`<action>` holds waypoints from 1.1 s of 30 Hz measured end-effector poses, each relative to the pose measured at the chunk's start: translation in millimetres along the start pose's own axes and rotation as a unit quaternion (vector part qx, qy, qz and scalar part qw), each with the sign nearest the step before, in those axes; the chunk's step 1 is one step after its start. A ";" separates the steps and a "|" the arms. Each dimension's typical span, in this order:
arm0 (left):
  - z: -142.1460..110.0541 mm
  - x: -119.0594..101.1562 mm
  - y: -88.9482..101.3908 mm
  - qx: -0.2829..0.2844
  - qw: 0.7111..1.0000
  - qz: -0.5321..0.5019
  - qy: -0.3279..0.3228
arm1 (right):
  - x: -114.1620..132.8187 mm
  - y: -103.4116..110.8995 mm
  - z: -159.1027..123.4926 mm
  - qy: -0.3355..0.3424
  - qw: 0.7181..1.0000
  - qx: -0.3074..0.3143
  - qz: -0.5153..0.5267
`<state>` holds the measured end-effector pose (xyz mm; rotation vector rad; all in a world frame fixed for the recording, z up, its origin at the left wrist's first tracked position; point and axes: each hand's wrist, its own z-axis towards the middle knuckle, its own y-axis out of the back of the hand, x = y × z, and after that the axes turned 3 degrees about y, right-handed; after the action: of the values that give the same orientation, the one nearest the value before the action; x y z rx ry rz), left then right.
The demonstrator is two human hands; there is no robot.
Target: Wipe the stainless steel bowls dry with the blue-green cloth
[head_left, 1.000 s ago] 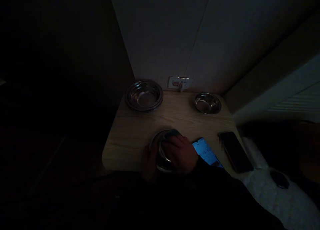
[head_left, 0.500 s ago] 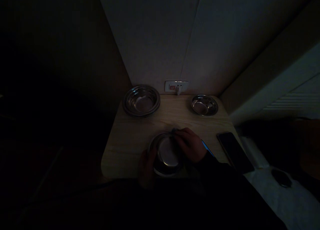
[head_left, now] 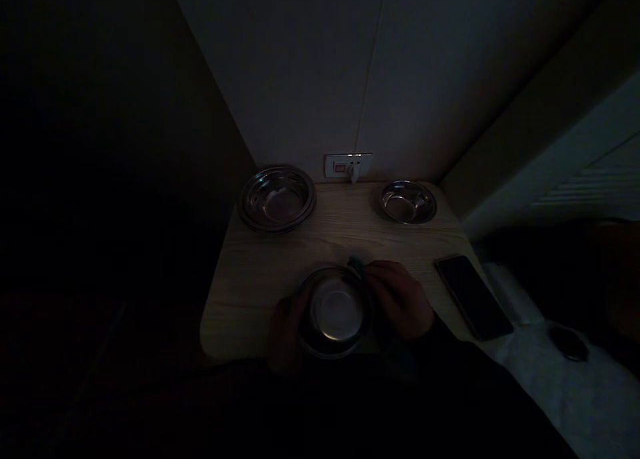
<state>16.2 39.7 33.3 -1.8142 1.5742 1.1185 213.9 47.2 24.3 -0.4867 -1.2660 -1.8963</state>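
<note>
A round, shiny, silver-coloured metal bowl [head_left: 339,310] sits at the near edge of a pale wood-grained tabletop [head_left: 345,238], between the person's two hands. Its smooth circular base faces the camera, though in this dim light I cannot tell whether the bowl stands upright or upside down.

Taking that bowl as the middle of a clock, with 12 pointing away from the person, the left hand [head_left: 287,332] is at about 8 o'clock, clasped on the rim; its lower part fades into shadow. The right hand [head_left: 400,299] is at 3 o'clock, fingers pinched together on a small dark-green cloth [head_left: 357,266], which touches the rim near 1 o'clock.

Towards 11 o'clock, at the far corner, stands a nested stack of wide silver metal bowls [head_left: 279,204]. At 1 o'clock, well apart from the stack, rests a single smaller silver metal bowl [head_left: 407,204]. A white rectangular wall socket [head_left: 349,166] with a plug in it is at 12 o'clock. A black rectangular phone [head_left: 474,297] lies at 3 o'clock near the table's edge, and past it a dark oval object [head_left: 569,344] rests on white quilted fabric [head_left: 565,399].
</note>
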 end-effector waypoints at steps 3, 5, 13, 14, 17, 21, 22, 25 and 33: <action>3.9 10.0 -1.0 -0.017 1.000 -0.008 0.025 | 5.4 -4.2 -2.9 0.026 0.999 0.007 -0.019; 6.6 18.2 0.8 -0.017 1.000 0.001 -0.021 | 9.0 -7.8 -5.8 0.048 0.998 0.018 -0.031; 6.1 25.3 -9.9 0.017 0.998 -0.046 -0.045 | 17.7 -13.7 -10.4 0.114 0.982 0.079 -0.128; 5.0 24.3 -12.3 0.018 0.998 -0.051 -0.042 | 18.4 -14.0 -9.5 0.115 0.980 0.085 -0.142; 2.0 22.5 -16.1 -0.005 0.997 -0.070 -0.017 | 22.2 -16.4 -6.6 0.104 0.975 0.108 -0.166; 1.1 23.7 -14.1 -0.022 0.997 -0.076 0.007 | 32.3 -23.3 -6.9 0.094 0.969 0.147 -0.176; 1.3 24.5 -13.2 -0.016 0.997 -0.075 0.005 | 34.9 -24.9 -7.4 0.096 0.967 0.151 -0.181; 2.3 27.3 -10.9 -0.014 0.998 -0.065 -0.016 | 39.3 -27.2 -6.8 0.115 0.961 0.163 -0.190; 3.7 32.5 -12.8 -0.031 0.997 -0.069 -0.021 | 41.8 -27.1 0.8 0.119 0.952 0.169 -0.225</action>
<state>27.6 27.0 2.6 -1.8954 1.3820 1.1437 166.9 36.5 36.9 0.2258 -1.5879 -1.9614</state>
